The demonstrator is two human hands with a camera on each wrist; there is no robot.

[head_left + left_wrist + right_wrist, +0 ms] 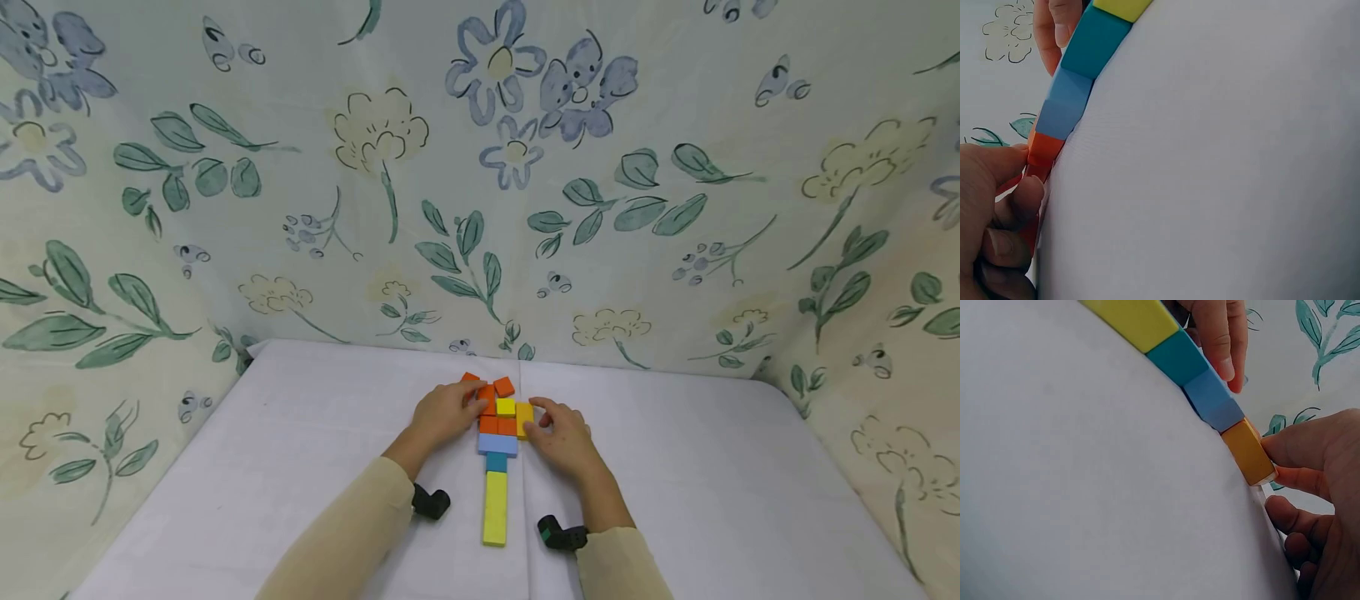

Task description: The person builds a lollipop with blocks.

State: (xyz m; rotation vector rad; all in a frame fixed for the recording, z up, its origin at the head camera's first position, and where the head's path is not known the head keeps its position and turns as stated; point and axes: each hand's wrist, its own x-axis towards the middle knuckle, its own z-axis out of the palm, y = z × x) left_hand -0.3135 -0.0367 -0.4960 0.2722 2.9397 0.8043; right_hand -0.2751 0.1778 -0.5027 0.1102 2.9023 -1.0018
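Observation:
Flat coloured wooden blocks form a figure on the white table. My left hand (448, 412) pinches a tall red-orange block (491, 402) at the figure's upper left. On the other side, my right hand (561, 435) holds an amber block (524, 421) between thumb and forefinger, seen close up in the right wrist view. Between these two lies a small yellow block (506, 407). Two small orange blocks (498, 426) sit below it, then a light blue block (498, 444), a teal block (497, 462) and a long yellow-green block (495, 508).
Two loose-looking orange blocks stand at the far end, one tilted block (504, 387) and another (470, 377) partly behind the left fingers. White cloth (300, 467) covers the table. A floral curtain (480, 208) hangs behind it. Both wrists wear black cameras (562, 534).

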